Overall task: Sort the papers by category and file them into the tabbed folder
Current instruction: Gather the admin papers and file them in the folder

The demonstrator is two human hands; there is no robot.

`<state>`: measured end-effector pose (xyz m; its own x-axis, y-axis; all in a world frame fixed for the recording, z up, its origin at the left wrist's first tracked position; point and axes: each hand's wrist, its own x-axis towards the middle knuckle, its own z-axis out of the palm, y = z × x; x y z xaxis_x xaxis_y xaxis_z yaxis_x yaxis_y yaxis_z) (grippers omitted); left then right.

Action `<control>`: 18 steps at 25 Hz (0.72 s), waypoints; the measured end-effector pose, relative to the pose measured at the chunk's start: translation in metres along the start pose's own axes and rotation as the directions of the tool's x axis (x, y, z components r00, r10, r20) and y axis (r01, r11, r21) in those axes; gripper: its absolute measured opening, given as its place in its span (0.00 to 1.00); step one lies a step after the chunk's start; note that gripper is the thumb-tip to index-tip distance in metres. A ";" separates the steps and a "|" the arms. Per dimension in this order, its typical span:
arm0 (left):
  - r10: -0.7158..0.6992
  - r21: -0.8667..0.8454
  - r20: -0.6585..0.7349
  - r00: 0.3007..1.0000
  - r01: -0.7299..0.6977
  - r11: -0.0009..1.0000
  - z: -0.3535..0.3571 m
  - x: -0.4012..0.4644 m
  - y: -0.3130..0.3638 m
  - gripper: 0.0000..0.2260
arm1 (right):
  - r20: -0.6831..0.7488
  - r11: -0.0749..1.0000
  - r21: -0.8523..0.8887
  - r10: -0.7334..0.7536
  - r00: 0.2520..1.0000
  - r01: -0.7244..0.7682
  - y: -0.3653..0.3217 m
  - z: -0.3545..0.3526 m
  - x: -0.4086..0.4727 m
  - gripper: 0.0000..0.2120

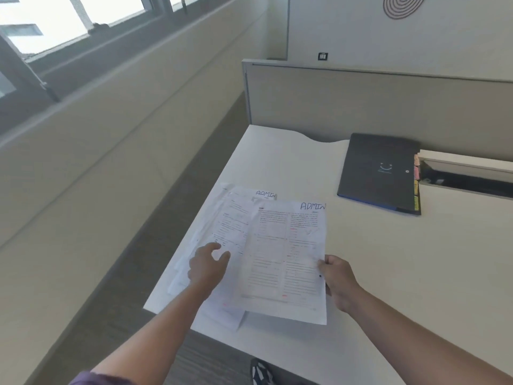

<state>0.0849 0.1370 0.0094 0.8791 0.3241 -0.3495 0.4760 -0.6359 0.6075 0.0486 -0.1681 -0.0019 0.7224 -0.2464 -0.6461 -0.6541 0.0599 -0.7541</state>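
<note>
Nearest the camera, at the bottom edge, a patterned shoe (261, 372) shows on the dark floor just below the desk's near edge, and a purple sleeve (91, 379) covers the left arm at the lower left. Both bare forearms reach forward over the white desk (388, 259). On its near left corner lies a loose stack of papers (230, 226), fanned and askew, with printed text and some red marks; a sheet in it has "ADMIN" handwritten at its top. Over the stack's left part the left hand (206, 269) has its fingers loosely spread and lightly curled, forefinger and thumb extended toward the sheets; it grips nothing, and whether the fingertips touch the paper I cannot tell. By its right edge the right hand (337, 282) pinches the top sheet (288, 259), thumb on the printed face and fingers hidden beneath. That sheet, also headed "ADMIN" at its upper right, overlaps the stack and juts toward the desk's near edge. Well apart, at the far right of the desk, the black folder (380, 170) lies closed and flat, with pink, orange and yellow tabs (416, 184) sticking out along its right side, beside an open cable tray (466, 176). Behind stands a grey partition (361, 101), and windows (55, 20) run along the left wall
</note>
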 end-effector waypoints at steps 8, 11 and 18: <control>-0.053 0.366 0.054 0.997 0.029 0.930 -0.030 0.061 0.005 0.41 | -0.088 0.999 0.043 0.001 0.996 0.002 -0.011 0.018 0.014 0.09; -0.096 0.327 0.064 0.993 0.070 0.943 -0.030 0.069 0.006 0.47 | -0.092 0.999 0.051 0.013 0.996 -0.008 -0.011 0.023 0.019 0.10; -0.154 0.452 0.088 0.984 0.099 0.887 -0.039 0.082 0.010 0.46 | -0.122 0.995 0.096 0.048 0.991 -0.037 -0.010 0.019 0.014 0.10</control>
<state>0.1624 0.1842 0.0144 0.7894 0.3553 -0.5006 0.4972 -0.8484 0.1819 0.0694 -0.1542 -0.0055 0.6571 -0.3593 -0.6627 -0.6556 0.1615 -0.7377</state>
